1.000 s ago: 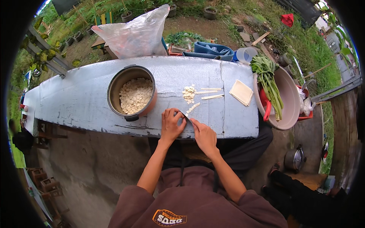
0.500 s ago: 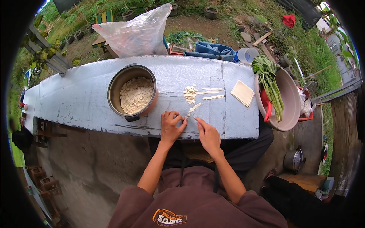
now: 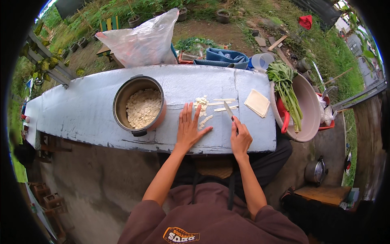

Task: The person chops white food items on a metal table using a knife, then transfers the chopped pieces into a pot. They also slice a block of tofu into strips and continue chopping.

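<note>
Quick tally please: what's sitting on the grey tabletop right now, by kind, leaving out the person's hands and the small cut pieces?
Metal pot of white cut pieces: 1
Knife, in the right hand: 1
White square slab: 1
Long white strips: about 3, too small to count for sure
Total: about 6

Daylit yard, grass [image 3: 325,44], concrete floor [image 3: 93,191]

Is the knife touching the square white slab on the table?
Apart. The head view shows the knife, held in the right hand, with bare table showing between its blade and the square white slab.
</note>
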`<state>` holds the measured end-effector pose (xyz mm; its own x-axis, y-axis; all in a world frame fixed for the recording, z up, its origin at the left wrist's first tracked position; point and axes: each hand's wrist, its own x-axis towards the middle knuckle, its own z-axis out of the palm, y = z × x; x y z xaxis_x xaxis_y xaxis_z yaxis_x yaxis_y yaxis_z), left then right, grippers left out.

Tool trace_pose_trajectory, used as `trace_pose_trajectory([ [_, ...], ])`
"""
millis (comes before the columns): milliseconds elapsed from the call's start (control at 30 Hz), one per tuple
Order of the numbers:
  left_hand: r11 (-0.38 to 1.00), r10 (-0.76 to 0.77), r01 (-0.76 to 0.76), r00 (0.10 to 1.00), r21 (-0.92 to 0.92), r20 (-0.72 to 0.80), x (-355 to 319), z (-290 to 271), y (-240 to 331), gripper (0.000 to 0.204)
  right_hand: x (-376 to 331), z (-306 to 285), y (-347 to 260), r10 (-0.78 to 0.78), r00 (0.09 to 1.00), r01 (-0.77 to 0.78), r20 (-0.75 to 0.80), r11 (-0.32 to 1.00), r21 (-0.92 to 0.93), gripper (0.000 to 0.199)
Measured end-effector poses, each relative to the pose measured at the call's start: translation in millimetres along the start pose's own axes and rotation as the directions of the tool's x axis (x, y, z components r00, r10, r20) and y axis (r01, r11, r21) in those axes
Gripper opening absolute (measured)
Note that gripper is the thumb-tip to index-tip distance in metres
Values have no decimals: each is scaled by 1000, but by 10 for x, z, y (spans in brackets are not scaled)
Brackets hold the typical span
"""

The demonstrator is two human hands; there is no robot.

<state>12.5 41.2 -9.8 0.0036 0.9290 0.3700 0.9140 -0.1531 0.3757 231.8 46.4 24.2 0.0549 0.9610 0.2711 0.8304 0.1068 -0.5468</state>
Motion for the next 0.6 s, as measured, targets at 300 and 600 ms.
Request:
trace_pose_trajectory([
  [300,984,178,-179,983,22,46,644,295,-187,75,184,162,230,-170,979,150,-112,974,-167,30],
  [600,968,221,-200,966,-150,132,819,117,-222,22,177,190,232,-159,979,134,-130,974,-181,32],
])
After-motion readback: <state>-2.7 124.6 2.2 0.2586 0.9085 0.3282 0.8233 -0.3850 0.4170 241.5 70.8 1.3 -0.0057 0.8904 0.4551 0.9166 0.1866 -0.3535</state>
